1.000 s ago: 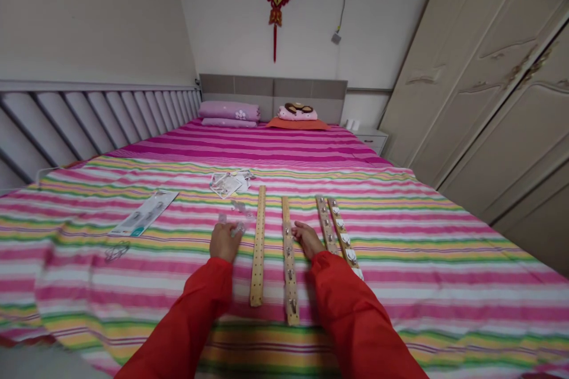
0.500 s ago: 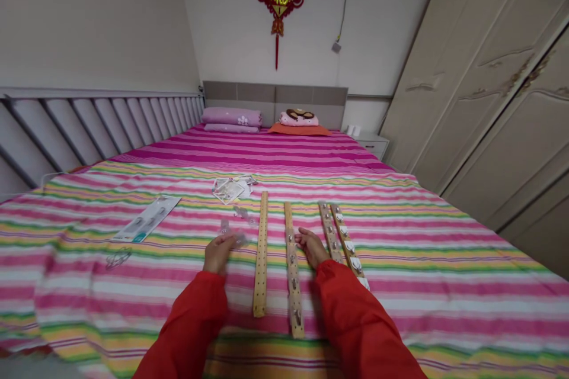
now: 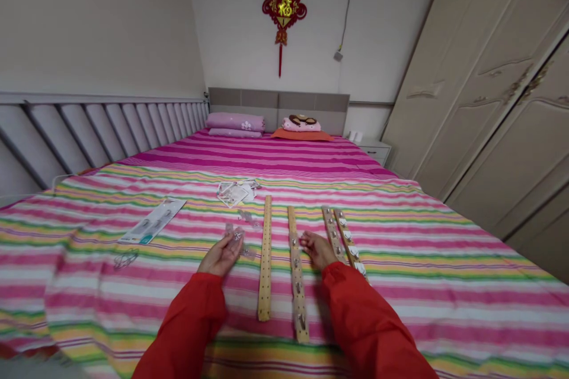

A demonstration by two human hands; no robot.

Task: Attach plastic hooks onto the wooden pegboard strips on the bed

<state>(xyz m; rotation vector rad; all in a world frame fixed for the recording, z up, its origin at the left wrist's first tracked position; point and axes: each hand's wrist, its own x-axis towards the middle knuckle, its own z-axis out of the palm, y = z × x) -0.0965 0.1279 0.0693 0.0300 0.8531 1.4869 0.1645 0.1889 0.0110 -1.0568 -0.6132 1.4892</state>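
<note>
In the head view we count four wooden strips side by side on the striped bed (image 3: 400,260): one bare strip (image 3: 265,266), one hooked strip (image 3: 297,293) and a pair of strips (image 3: 332,231) touching each other on the right. The left hand (image 3: 221,256) lies palm up, its grip loosely curled on one clear hook (image 3: 235,237). The right hand (image 3: 319,250) touches the hooked strip; we cannot tell whether its grip is clenched. One packaging card (image 3: 153,221) lies well apart to the left.
</note>
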